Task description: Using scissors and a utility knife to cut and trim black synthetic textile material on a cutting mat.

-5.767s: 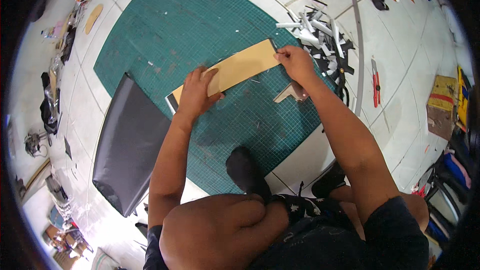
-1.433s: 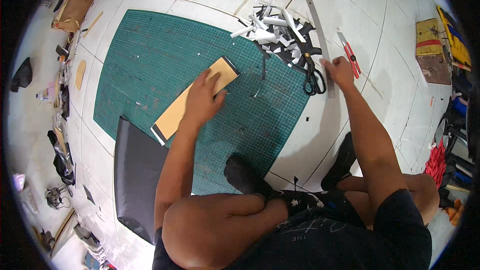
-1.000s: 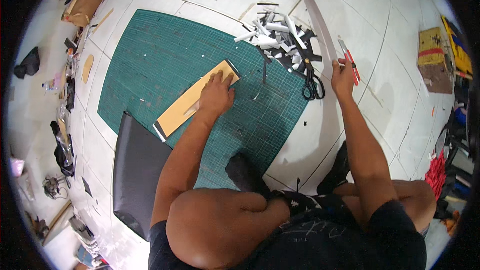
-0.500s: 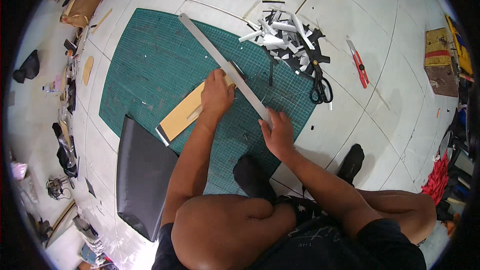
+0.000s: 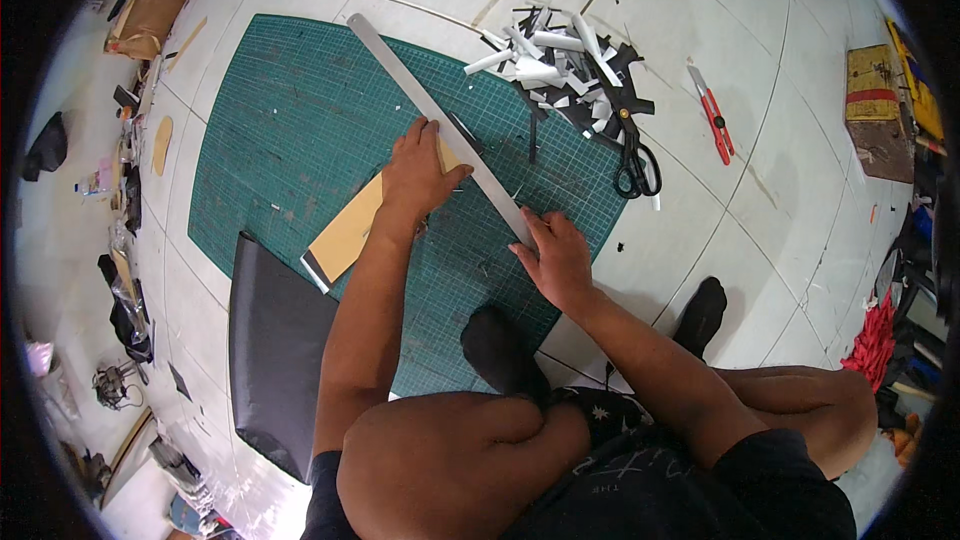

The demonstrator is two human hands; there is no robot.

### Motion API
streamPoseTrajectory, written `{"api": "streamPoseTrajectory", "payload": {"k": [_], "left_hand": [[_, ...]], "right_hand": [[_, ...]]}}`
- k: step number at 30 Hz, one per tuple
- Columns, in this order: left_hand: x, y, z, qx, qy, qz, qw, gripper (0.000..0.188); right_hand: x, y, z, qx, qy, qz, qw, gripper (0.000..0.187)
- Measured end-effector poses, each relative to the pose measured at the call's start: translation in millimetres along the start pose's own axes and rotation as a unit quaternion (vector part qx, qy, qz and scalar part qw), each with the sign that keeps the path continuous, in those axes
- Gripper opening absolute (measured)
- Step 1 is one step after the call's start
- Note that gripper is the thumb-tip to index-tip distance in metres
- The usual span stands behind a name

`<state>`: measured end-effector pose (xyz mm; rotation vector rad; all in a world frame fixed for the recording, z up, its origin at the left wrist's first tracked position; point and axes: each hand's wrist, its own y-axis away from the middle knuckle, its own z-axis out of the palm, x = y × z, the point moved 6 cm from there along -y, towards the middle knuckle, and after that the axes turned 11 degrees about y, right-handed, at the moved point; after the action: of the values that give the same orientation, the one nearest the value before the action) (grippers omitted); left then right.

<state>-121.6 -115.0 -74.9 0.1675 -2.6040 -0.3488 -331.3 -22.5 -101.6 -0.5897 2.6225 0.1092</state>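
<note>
A long steel ruler (image 5: pixel 403 76) lies diagonally over a green cutting mat (image 5: pixel 310 110), crossing the far end of a tan strip of board (image 5: pixel 345 232) with a dark, white-edged near end. My left hand (image 5: pixel 420 175) presses down on the strip, fingers spread forward to the ruler's edge and thumb out to the side. At the ruler's near end, my right hand (image 5: pixel 557 258) has its thumb on one side and its fingers on the other. A thin dark piece (image 5: pixel 463 132) sits against the ruler's far side. What lies beneath my left palm is hidden.
Black scissors (image 5: pixel 632 155) rest by a heap of white and black offcuts (image 5: pixel 560 65). A red utility knife (image 5: pixel 714 120) lies on the tiles to the right. Folded black sheet material (image 5: pixel 280 350) overlaps the mat's near left. My socked foot (image 5: pixel 500 350) is on the mat's near edge.
My left hand has spread flatter, its fingers reaching along the ruler's edge. A pale sliver seen beside its wrist is now covered. The whole view has shifted slightly; the ruler still crosses the strip.
</note>
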Motion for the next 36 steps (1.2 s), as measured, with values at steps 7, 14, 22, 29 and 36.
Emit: {"api": "streamPoseTrajectory", "payload": {"k": [7,14,22,29,36], "left_hand": [[0.8,-4.2,-2.2,-0.012,-0.017,-0.014,1.0,0.088],[-2.5,-5.2,-0.5,0.006,-0.026,0.001,1.0,0.087],[-2.3,-3.4,0.4,0.011,-0.029,0.014,0.999,0.091],[0.2,-2.6,-0.3,0.003,-0.037,-0.015,0.999,0.092],[-0.5,-4.2,2.1,0.002,-0.046,-0.008,0.999,0.092]], "right_hand": [[0.5,0.4,0.5,0.006,-0.003,0.001,1.0,0.055],[3.2,1.2,2.2,-0.002,-0.017,-0.005,1.0,0.056],[4.6,3.4,0.8,-0.002,-0.006,-0.005,1.0,0.055],[5.8,1.7,-1.4,0.002,-0.025,-0.003,1.0,0.054],[4.6,2.3,-3.4,0.038,-0.024,-0.011,0.999,0.052]]}}
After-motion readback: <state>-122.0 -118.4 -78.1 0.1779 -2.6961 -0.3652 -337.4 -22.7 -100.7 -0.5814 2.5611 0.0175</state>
